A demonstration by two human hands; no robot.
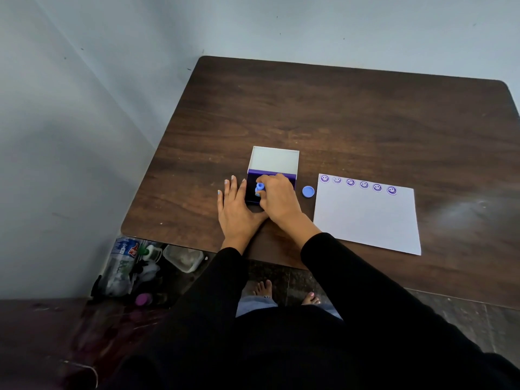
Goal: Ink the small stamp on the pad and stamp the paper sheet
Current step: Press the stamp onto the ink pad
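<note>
Right hand (277,197) is pinching the small stamp (260,188) onto the pad (251,192), left hand (235,206) lying flat; paper sheet (365,218) is showing six prints, another coming.

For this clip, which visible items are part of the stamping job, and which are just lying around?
In use: small stamp in the right hand; ink pad, steadied by the left hand; paper sheet; blue cap.

Lying about: plastic bottle and clear container on the floor.

stamp (260,188) 1 | pad (271,175) 1 | sheet (365,218) 1 | cap (308,191) 1 | prints (351,182) 6
</note>
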